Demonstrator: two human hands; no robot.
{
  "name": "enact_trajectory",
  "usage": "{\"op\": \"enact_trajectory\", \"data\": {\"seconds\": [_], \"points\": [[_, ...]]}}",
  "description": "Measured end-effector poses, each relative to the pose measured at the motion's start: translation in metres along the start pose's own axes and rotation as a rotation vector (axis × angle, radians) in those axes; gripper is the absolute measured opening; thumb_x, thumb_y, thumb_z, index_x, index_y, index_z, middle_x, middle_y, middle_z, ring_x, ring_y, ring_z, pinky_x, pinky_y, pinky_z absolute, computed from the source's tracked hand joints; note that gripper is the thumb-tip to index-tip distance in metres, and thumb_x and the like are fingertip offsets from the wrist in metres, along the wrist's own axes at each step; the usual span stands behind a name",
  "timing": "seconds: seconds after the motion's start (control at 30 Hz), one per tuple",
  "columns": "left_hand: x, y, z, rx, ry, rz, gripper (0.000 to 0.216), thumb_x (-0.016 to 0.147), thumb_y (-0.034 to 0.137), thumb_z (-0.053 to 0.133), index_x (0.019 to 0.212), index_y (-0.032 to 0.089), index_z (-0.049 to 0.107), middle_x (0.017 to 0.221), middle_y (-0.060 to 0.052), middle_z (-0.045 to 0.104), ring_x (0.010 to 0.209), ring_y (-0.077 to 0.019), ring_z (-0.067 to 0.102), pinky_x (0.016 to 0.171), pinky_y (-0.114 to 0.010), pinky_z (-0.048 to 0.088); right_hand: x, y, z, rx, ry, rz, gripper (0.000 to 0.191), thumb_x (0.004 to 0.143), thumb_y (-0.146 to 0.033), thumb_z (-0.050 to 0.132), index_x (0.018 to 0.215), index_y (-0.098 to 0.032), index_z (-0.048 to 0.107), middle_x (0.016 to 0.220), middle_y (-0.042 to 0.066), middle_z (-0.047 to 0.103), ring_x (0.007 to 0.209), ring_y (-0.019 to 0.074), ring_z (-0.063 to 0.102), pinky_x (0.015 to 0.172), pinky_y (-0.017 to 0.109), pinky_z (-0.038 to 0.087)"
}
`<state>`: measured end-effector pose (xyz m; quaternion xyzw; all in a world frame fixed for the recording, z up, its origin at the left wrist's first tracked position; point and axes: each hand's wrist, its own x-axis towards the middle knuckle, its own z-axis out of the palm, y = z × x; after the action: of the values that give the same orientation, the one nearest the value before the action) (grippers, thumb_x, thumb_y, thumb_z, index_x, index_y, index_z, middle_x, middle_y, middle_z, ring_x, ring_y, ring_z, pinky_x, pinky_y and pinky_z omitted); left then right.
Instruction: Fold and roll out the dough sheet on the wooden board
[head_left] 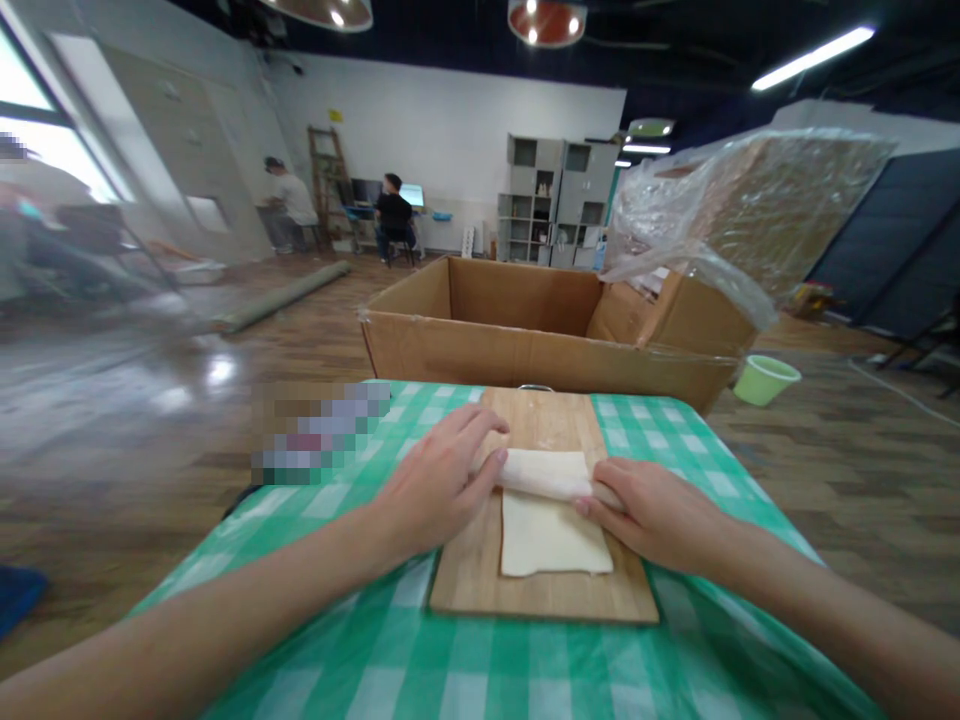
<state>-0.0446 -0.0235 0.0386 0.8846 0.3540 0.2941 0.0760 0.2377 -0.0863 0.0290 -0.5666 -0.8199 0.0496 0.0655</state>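
Observation:
A flat sheet of pale dough (556, 535) lies on a wooden cutting board (544, 600). Across its far part runs a rolling pin (606, 494), whose middle appears to be wrapped in dough. My left hand (448, 475) is closed at the pin's left end, which its fingers mostly hide. On the other side, my right hand (651, 510) grips the bare wooden right end, thumb toward the dough. The near part of the sheet lies flat, its front edge slightly uneven.
The board rests on a table with a green-and-white checked cloth (420, 660). Right behind stands a large open cardboard box (517, 345), with plastic-wrapped goods (780, 210) at its right. A light green bucket (766, 380) is on the floor. People sit farther back.

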Motion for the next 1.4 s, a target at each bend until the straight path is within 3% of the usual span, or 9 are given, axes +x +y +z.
{"op": "enact_trajectory", "data": {"seconds": [0.17, 0.37, 0.6, 0.8, 0.9, 1.03, 1.23, 1.4], "points": [[0.003, 0.005, 0.030, 0.147, -0.208, -0.014, 0.042, 0.109, 0.039, 0.032, 0.134, 0.018, 0.059, 0.137, -0.012, 0.065, 0.130, -0.0279, 0.060, 0.111, -0.046, 0.046, 0.006, 0.001, 0.010, -0.078, 0.082, -0.025, 0.038, 0.109, -0.050, 0.035, 0.099, -0.021, 0.058, 0.096, 0.007, 0.068, 0.078, 0.0218, 0.062, 0.067, 0.034, 0.037], [0.014, -0.001, 0.050, 0.290, -0.163, -0.043, 0.057, 0.109, 0.048, 0.027, 0.143, 0.010, 0.054, 0.148, -0.020, 0.059, 0.142, -0.0337, 0.051, 0.119, -0.051, 0.036, 0.027, 0.024, 0.010, -0.101, 0.179, -0.042, 0.041, 0.111, -0.044, 0.027, 0.113, -0.020, 0.060, 0.110, 0.011, 0.064, 0.108, 0.0267, 0.059, 0.097, 0.042, 0.042], [0.046, -0.021, 0.055, 0.256, -0.232, -0.149, 0.055, 0.111, 0.044, 0.020, 0.129, 0.012, 0.061, 0.138, -0.019, 0.064, 0.131, -0.0309, 0.060, 0.111, -0.048, 0.044, 0.075, 0.054, 0.010, -0.301, 0.049, -0.159, 0.037, 0.112, -0.033, 0.031, 0.122, -0.018, 0.064, 0.119, 0.014, 0.066, 0.107, 0.0279, 0.058, 0.093, 0.041, 0.045], [0.046, -0.020, 0.058, 0.314, -0.218, -0.101, 0.049, 0.111, 0.036, 0.021, 0.125, 0.011, 0.061, 0.137, -0.018, 0.064, 0.136, -0.0281, 0.056, 0.115, -0.046, 0.041, 0.096, 0.065, 0.013, -0.244, 0.030, -0.088, 0.044, 0.113, -0.038, 0.027, 0.130, -0.018, 0.063, 0.127, 0.014, 0.069, 0.111, 0.0264, 0.062, 0.097, 0.041, 0.047], [0.035, -0.012, 0.058, 0.412, -0.166, -0.076, 0.050, 0.111, 0.039, 0.025, 0.133, 0.010, 0.060, 0.144, -0.018, 0.061, 0.146, -0.0315, 0.047, 0.121, -0.050, 0.034, 0.094, 0.065, 0.017, -0.196, 0.033, -0.082, 0.048, 0.113, -0.037, 0.023, 0.130, -0.017, 0.064, 0.137, 0.014, 0.066, 0.124, 0.0263, 0.059, 0.107, 0.042, 0.044], [0.023, -0.004, 0.060, 0.473, -0.127, -0.051, 0.060, 0.109, 0.047, 0.031, 0.147, 0.006, 0.052, 0.155, -0.021, 0.052, 0.154, -0.0355, 0.035, 0.126, -0.053, 0.028, 0.069, 0.055, 0.022, -0.126, 0.119, -0.043, 0.056, 0.112, -0.047, 0.019, 0.134, -0.018, 0.062, 0.144, 0.014, 0.062, 0.139, 0.0286, 0.051, 0.114, 0.046, 0.041], [0.034, -0.009, 0.064, 0.438, -0.132, -0.074, 0.064, 0.109, 0.053, 0.027, 0.144, 0.008, 0.055, 0.149, -0.020, 0.058, 0.148, -0.0359, 0.044, 0.120, -0.053, 0.035, 0.033, 0.040, 0.022, -0.069, 0.192, -0.030, 0.059, 0.111, -0.053, 0.021, 0.142, -0.019, 0.057, 0.150, 0.014, 0.057, 0.143, 0.0302, 0.047, 0.117, 0.048, 0.037], [0.049, -0.017, 0.068, 0.391, -0.116, -0.093, 0.060, 0.110, 0.052, 0.021, 0.128, 0.012, 0.063, 0.131, -0.018, 0.069, 0.130, -0.0327, 0.059, 0.113, -0.049, 0.040, 0.062, 0.056, 0.014, -0.025, 0.135, -0.059, 0.056, 0.112, -0.047, 0.018, 0.132, -0.018, 0.062, 0.141, 0.014, 0.062, 0.134, 0.0269, 0.054, 0.114, 0.044, 0.039]]}}
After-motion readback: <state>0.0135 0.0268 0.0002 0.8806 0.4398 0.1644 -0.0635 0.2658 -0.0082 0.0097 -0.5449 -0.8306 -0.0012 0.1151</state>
